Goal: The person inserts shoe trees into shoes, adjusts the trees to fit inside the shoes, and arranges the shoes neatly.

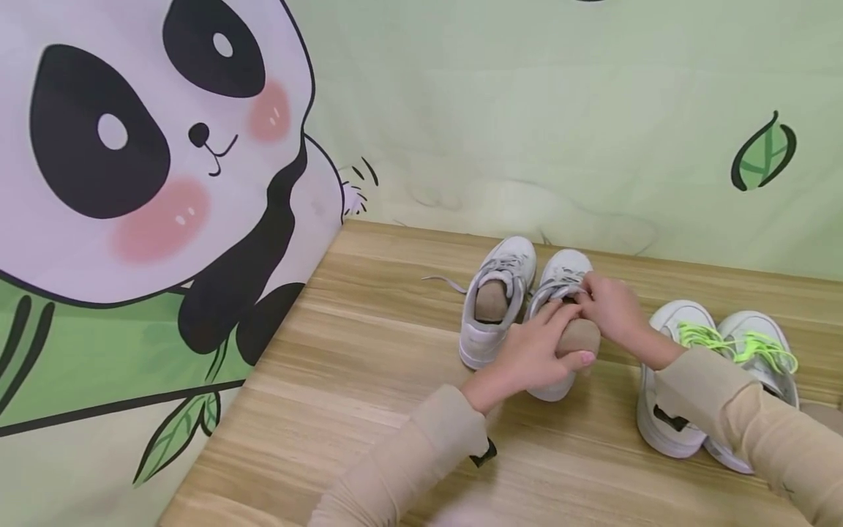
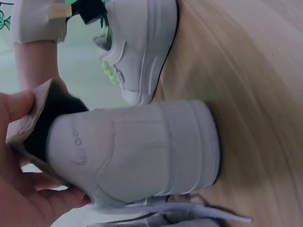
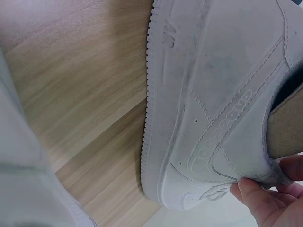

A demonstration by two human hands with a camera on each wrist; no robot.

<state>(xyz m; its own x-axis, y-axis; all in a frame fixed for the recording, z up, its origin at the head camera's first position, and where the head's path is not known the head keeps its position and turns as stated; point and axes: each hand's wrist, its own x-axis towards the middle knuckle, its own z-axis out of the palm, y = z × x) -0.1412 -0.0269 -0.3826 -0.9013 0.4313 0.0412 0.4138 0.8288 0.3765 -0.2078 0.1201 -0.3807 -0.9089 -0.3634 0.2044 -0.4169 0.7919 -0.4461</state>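
Two white shoes with grey laces stand side by side in the head view. The left shoe point(image 1: 484, 338) has a brown insert point(image 1: 491, 301) inside. At the right shoe point(image 1: 552, 386), my left hand point(image 1: 536, 350) grips a brown insert point(image 1: 579, 337) that sticks up out of the opening; the left wrist view shows this insert point(image 2: 28, 120) bent above the heel point(image 2: 137, 153). My right hand point(image 1: 615, 311) pinches the shoe's collar by the tongue and laces, seen also in the right wrist view as fingers point(image 3: 258, 198) at the edge of the opening.
Another pair of white shoes point(image 1: 665, 439) with neon green laces point(image 1: 767, 350) stands to the right, under my right forearm. A loose grey lace point(image 1: 444, 280) lies left of the left shoe. Behind the wooden table point(image 1: 369, 329) hangs a green backdrop point(image 1: 560, 110) with a panda point(image 1: 224, 154).
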